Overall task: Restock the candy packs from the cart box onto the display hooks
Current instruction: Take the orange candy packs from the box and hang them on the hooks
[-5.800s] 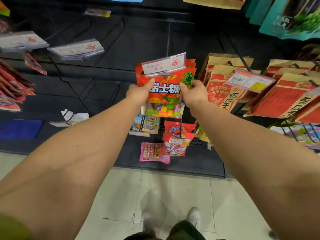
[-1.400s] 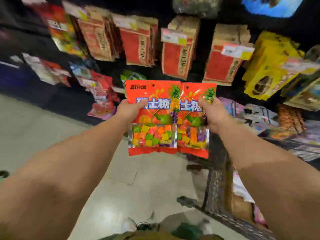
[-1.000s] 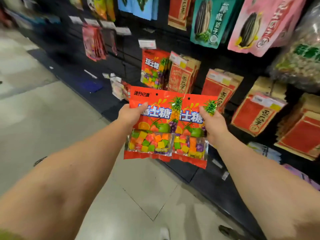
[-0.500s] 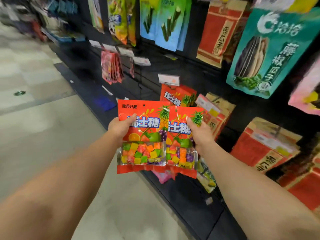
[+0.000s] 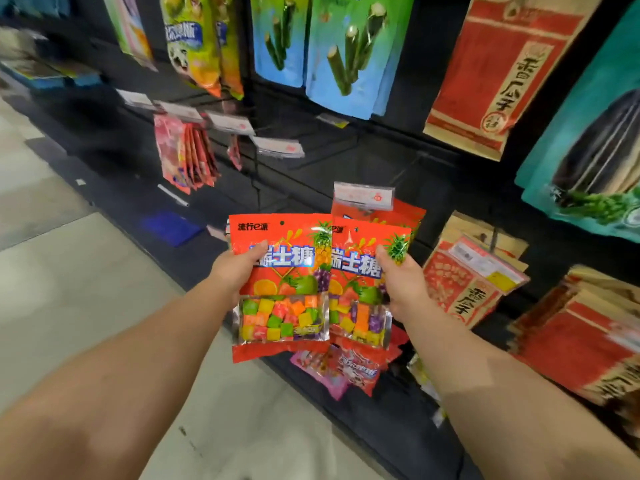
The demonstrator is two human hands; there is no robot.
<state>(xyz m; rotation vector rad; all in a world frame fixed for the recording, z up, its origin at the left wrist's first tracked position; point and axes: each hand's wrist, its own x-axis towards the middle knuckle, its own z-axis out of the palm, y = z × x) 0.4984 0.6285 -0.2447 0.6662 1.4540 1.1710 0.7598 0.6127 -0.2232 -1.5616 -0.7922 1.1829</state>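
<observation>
I hold two red candy packs side by side in front of the display wall. My left hand (image 5: 237, 270) grips the left candy pack (image 5: 282, 289) at its left edge, thumb on the front. My right hand (image 5: 403, 284) grips the right candy pack (image 5: 356, 282) at its right edge. Each pack has a clear window showing coloured cubes. Just behind them, matching red packs (image 5: 408, 216) hang on a display hook under a price tag holder (image 5: 363, 195). The cart box is out of view.
Brown and red seed bags (image 5: 474, 275) hang to the right, with more (image 5: 505, 71) above. Blue snack bags (image 5: 343, 53) hang higher up. Pink-red packs (image 5: 183, 154) hang to the left. Small candy packs (image 5: 339, 370) hang below my hands. Tiled floor (image 5: 69, 271) lies left.
I have turned from the cart back to the wall with both packs in hand. They have come closer to the hook with the matching packs, now right behind them.
</observation>
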